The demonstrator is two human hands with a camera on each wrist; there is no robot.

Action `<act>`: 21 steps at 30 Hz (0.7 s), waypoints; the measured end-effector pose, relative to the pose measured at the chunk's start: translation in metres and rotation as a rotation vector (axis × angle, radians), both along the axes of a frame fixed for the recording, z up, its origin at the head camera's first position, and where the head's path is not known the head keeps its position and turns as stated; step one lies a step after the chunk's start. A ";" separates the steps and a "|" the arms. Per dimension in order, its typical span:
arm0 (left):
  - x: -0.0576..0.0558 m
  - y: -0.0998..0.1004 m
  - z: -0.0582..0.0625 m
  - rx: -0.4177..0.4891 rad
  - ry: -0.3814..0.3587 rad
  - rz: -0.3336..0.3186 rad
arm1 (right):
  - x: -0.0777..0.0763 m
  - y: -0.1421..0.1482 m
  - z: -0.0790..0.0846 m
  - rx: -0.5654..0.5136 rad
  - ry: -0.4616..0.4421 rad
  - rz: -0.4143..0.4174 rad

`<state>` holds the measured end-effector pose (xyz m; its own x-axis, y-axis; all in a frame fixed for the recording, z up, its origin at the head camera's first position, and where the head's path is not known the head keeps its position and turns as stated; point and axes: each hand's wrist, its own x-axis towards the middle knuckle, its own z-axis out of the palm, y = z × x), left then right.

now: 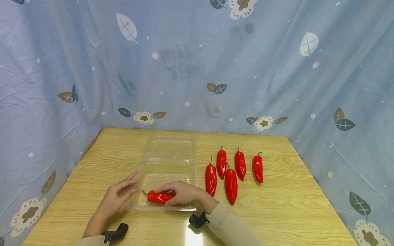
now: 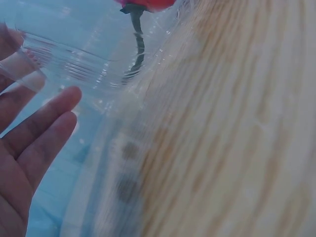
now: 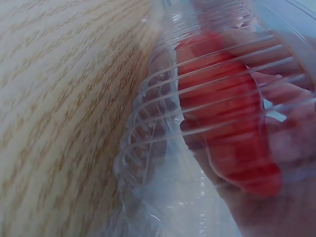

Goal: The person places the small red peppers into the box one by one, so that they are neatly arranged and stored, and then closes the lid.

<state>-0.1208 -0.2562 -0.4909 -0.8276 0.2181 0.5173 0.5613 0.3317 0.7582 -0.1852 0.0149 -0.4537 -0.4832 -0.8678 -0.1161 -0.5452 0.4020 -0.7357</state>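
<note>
Left sleeve [image 1: 92,241] nearest us; left hand [image 1: 115,197] loose, holding nothing, by left edge of clear box [image 1: 168,161]. Pepper [image 1: 156,197] inside, along box's near edge, right hand [image 1: 182,192] gripping it: we'd call this placing, next needs release. Five more peppers [image 1: 231,186] toward surface's [image 1: 295,205] right edge.

Head cam fwd/down over table [image 1: 292,205], wrist cams [image 1: 197,221] v. close, low, both sharing clear tray [image 1: 172,176]

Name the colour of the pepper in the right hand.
Glossy red; the pepper shows best in the head view.
</note>
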 end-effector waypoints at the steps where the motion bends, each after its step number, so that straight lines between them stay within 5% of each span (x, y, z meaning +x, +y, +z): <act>1: 0.000 0.000 0.000 -0.001 0.000 0.001 | 0.000 0.000 0.000 0.002 -0.002 0.000; 21: -0.001 0.000 -0.003 -0.024 0.019 -0.013 | -0.002 -0.001 -0.004 -0.010 -0.057 0.012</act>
